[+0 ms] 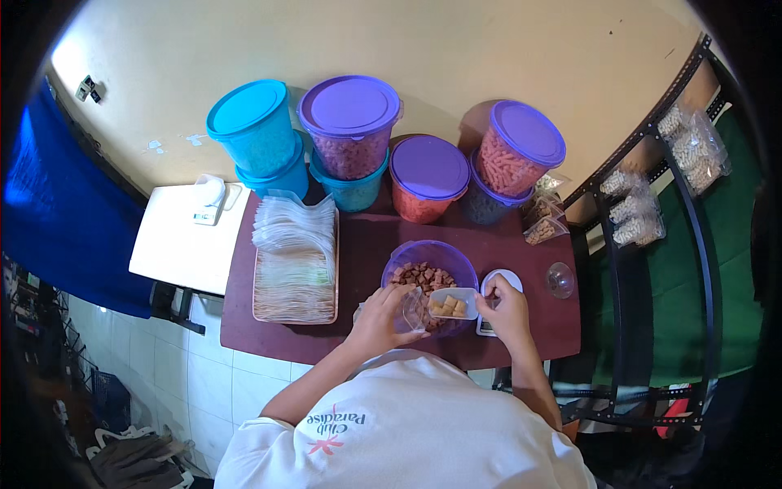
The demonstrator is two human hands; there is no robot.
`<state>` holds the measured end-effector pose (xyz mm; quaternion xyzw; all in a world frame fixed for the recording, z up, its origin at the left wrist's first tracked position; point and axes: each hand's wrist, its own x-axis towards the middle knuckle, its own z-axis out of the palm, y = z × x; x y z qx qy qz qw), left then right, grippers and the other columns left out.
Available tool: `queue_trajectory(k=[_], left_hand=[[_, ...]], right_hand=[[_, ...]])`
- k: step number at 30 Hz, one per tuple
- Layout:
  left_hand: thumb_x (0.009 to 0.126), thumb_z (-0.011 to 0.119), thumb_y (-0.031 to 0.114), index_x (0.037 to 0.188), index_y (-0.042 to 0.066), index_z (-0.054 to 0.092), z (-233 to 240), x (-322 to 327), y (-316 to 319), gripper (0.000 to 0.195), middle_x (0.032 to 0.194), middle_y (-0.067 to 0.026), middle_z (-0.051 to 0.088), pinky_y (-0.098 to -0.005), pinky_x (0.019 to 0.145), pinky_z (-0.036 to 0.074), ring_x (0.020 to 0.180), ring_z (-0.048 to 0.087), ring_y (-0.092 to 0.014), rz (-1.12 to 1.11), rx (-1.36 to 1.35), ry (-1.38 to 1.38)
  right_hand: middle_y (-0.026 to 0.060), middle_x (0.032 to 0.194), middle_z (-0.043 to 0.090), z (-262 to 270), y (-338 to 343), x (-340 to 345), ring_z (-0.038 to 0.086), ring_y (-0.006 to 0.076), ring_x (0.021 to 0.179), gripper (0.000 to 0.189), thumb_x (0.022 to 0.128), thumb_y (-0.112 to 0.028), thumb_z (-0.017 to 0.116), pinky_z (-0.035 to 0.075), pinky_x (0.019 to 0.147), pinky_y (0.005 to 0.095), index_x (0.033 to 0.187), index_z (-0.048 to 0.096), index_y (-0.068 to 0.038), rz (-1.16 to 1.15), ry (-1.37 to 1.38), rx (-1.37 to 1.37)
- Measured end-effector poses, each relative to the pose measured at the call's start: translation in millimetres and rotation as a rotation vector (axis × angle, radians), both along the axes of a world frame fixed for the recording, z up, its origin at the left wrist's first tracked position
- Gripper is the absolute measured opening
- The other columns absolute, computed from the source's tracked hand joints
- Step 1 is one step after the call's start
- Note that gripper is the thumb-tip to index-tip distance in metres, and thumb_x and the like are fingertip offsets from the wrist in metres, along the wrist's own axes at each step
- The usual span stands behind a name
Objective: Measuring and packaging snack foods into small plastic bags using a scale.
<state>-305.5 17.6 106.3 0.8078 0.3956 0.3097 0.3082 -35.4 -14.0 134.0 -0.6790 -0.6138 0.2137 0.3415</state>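
My left hand (382,318) grips a clear plastic pouch (414,310), its mouth facing right. Between the fingers of my right hand (506,308) is a small white plastic tub (469,301) holding several tan cube-shaped pieces (449,307). The tub tilts toward the pouch's mouth. Beneath both hands stands a purple round tub (391,261) partly filled with brown cube-shaped pieces (424,275). A white kitchen scale (508,278) lies on the table just behind my right hand, partly covered by it.
A tray (254,315) of stacked clear pouches (293,287) sits left on the dark red table (366,250). Lidded tubs (431,174) line the back against the wall. A small clear bowl (559,280) stands at the right, near filled pouches (544,229). A metal shelf frame (614,318) rises beyond.
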Motion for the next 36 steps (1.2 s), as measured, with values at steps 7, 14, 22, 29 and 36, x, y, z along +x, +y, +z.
queue_trajectory(k=[7,14,22,29,36], left_hand=[[0.068,0.088,0.036,0.134,0.008,0.05,2,0,-1,0.081,0.117,-0.0159,0.059,-0.0459,0.093,0.046,0.107,0.057,-0.036,0.001,0.004,-0.004],[0.067,0.088,0.035,0.134,0.007,0.05,0,0,-1,0.082,0.118,-0.0161,0.059,-0.0464,0.093,0.047,0.108,0.058,-0.036,-0.004,0.022,-0.018],[0.064,0.091,0.033,0.135,0.007,0.048,0,1,-2,0.087,0.12,-0.018,0.058,-0.0457,0.097,0.045,0.11,0.056,-0.038,-0.021,-0.016,-0.003],[0.064,0.091,0.033,0.134,0.007,0.049,1,2,-2,0.086,0.122,-0.0184,0.058,-0.0455,0.097,0.046,0.111,0.056,-0.038,-0.014,0.001,-0.007],[0.067,0.088,0.036,0.135,0.008,0.05,-2,1,-1,0.083,0.119,-0.0152,0.059,-0.0454,0.094,0.047,0.11,0.058,-0.036,-0.001,0.03,0.005]], right_hand=[[0.009,0.062,0.058,2,-1,1,0.055,0.0187,0.052,0.026,0.081,-0.015,0.075,0.043,0.054,0.0322,0.083,0.051,-0.006,0.023,0.036,0.007],[0.0064,0.063,0.056,4,-2,1,0.051,0.0113,0.056,0.024,0.082,-0.012,0.074,0.041,0.054,0.0296,0.084,0.051,-0.005,0.035,0.111,-0.019],[0.0053,0.06,0.055,1,-2,3,0.049,0.0092,0.054,0.025,0.083,-0.011,0.074,0.04,0.053,0.0286,0.084,0.05,-0.005,0.026,0.147,-0.036],[0.0043,0.061,0.054,1,-2,6,0.051,0.0075,0.056,0.025,0.083,-0.01,0.074,0.041,0.054,0.0278,0.084,0.049,-0.005,0.01,0.109,-0.049],[0.0016,0.062,0.052,3,0,5,0.049,0.0045,0.059,0.025,0.084,-0.007,0.074,0.041,0.055,0.0258,0.083,0.049,-0.005,0.046,0.186,-0.062]])
